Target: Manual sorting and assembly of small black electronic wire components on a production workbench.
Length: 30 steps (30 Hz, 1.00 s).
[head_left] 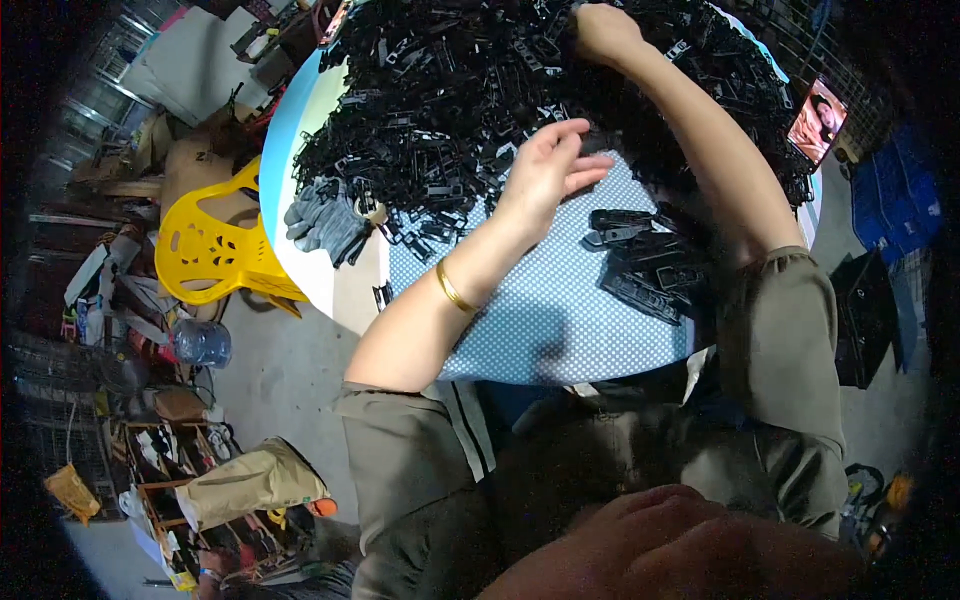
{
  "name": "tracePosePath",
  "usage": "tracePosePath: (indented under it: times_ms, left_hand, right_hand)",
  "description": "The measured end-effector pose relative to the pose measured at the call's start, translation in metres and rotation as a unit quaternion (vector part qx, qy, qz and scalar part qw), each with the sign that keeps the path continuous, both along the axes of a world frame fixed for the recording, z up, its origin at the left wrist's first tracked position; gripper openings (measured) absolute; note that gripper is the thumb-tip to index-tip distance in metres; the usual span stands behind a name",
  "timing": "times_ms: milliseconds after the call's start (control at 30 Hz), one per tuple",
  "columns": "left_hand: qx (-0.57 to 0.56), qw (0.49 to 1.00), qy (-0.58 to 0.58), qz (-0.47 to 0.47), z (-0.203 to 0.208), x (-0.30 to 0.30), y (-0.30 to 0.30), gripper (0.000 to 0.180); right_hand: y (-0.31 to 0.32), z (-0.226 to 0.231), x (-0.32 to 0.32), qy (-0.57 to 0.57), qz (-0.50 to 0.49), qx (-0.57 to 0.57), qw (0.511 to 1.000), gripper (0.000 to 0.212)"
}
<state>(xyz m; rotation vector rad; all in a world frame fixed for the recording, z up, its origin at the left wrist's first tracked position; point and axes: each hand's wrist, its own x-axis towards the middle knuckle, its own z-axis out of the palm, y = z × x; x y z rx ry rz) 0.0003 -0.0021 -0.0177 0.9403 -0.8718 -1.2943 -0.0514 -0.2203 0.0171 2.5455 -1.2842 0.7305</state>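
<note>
A large heap of small black plastic parts, clip-like in shape (pixel 430 150), covers the far half of a round table. My left hand (pixel 545 170) hovers at the heap's near edge, fingers spread apart with nothing seen in them. Farther off, my right hand (pixel 608 38) is at the heap's far side with its fingers curled down; whatever they grip is hidden. A smaller group of black parts (pixel 650 265) lies on the blue-white dotted table cover (pixel 530 320), below my right forearm. One loose black piece (pixel 383 296) rests at the cover's left edge.
Grey gloves (pixel 328 220) lie on the table's left side. A lit phone (pixel 818 122) stands at its right edge. Around it are a yellow plastic chair (pixel 215 250), a clear water jug (pixel 202 343), a shelf with a beige bag (pixel 255 485) and blue crates (pixel 895 190).
</note>
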Motion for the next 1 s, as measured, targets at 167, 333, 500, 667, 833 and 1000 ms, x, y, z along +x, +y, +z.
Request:
tracePosePath:
  times_ms: [167, 333, 500, 667, 833, 1000]
  left_hand:
    - [-0.003, 0.996, 0.093, 0.007, 0.004, 0.005, -0.001, 0.035]
    - [-0.021, 0.993, 0.117, 0.012, 0.008, 0.002, 0.0, 0.03]
    - [-0.033, 0.997, 0.063, -0.015, 0.007, -0.001, 0.002, 0.034]
    - [-0.026, 0.999, 0.037, -0.021, 0.006, -0.002, 0.002, 0.032]
    - [-0.031, 0.999, -0.012, 0.02, 0.006, -0.003, -0.001, 0.03]
    - [-0.039, 0.997, -0.049, 0.037, 0.011, -0.002, 0.0, 0.032]
  right_hand:
    - [0.066, 0.02, -0.052, -0.335, 0.342, 0.349, 0.806, 0.028]
    - [0.126, 0.01, -0.102, -0.271, 0.381, 0.365, 0.805, 0.032]
    - [0.135, 0.001, -0.108, -0.285, 0.397, 0.242, 0.838, 0.027]
    - [0.136, -0.003, -0.114, -0.204, 0.399, 0.056, 0.892, 0.029]
    - [0.136, -0.007, -0.113, -0.198, 0.433, 0.061, 0.877, 0.029]
    - [0.131, -0.017, -0.11, -0.29, 0.34, 0.274, 0.851, 0.034]
